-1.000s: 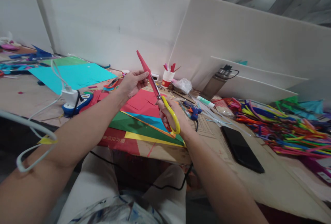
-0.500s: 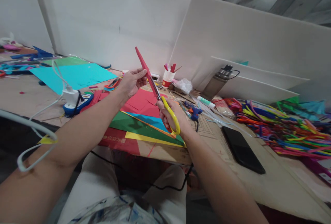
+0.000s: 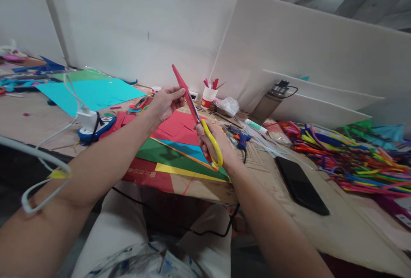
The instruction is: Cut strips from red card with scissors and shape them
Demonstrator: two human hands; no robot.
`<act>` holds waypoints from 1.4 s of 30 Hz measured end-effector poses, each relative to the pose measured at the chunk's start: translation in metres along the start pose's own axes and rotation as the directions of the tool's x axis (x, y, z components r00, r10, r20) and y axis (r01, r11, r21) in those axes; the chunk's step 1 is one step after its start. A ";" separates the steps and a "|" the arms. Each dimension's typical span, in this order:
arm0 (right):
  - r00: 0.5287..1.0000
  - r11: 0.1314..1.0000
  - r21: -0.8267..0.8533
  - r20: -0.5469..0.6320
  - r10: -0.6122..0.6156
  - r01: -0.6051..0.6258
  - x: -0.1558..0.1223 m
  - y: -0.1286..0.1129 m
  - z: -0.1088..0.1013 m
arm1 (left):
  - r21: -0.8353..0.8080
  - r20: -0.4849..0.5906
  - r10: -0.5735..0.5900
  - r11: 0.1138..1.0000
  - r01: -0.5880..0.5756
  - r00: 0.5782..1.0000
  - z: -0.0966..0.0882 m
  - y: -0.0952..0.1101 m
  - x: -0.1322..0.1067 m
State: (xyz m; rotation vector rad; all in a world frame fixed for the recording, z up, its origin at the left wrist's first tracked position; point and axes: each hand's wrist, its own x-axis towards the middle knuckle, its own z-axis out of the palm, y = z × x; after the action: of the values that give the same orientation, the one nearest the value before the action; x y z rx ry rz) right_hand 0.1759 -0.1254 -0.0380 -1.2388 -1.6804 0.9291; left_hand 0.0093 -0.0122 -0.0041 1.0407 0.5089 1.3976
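Pale characters [image 3: 143, 173] at the front edge of the table [image 3: 38, 125] were too blurred to read. Raised beyond that edge, the left hand [image 3: 164, 104] pinched red paper [image 3: 180, 80], seemingly light, bendy and easily creased, best taken by its margins. The right hand [image 3: 215, 136] had its grip wrapped around yellow-handled scissors [image 3: 211, 135].

Way in low between the forearms, over the green sheet [image 3: 165, 159]; back and right crowded.
Red paper [image 3: 182, 83] and scissors [image 3: 216, 144] span left hand [image 3: 167, 103] to right hand [image 3: 224, 140], blocking straight ahead. Behind: paper cup [image 3: 209, 95], white board [image 3: 305, 51]. Right: glue gun [image 3: 243, 140], tilted bottle [image 3: 267, 104], pipe cleaners [image 3: 359, 158]; narrow strip of cardboard [image 3: 267, 174] passable beside phone [image 3: 301, 185]. Left: charger [image 3: 87, 118], cable loop [image 3: 28, 205] overlapping forearm in view.
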 end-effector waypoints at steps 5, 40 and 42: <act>1.000 0.999 0.036 0.005 0.008 -0.008 -0.001 -0.001 0.000 | 0.009 0.004 0.000 1.000 0.000 1.000 0.000 0.000 0.000; 1.000 1.000 0.024 -0.002 0.014 -0.014 -0.001 -0.001 0.001 | -0.038 -0.016 0.040 0.998 -0.041 0.999 -0.004 0.001 0.004; 1.000 1.000 0.024 -0.004 0.012 -0.012 -0.001 0.000 0.001 | -0.031 0.003 0.029 0.999 -0.029 1.000 -0.003 0.000 0.003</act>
State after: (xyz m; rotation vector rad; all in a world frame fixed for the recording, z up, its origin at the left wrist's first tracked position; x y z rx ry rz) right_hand 0.1753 -0.1266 -0.0381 -1.2359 -1.6556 0.9501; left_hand 0.0074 -0.0084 -0.0048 1.0286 0.4695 1.4251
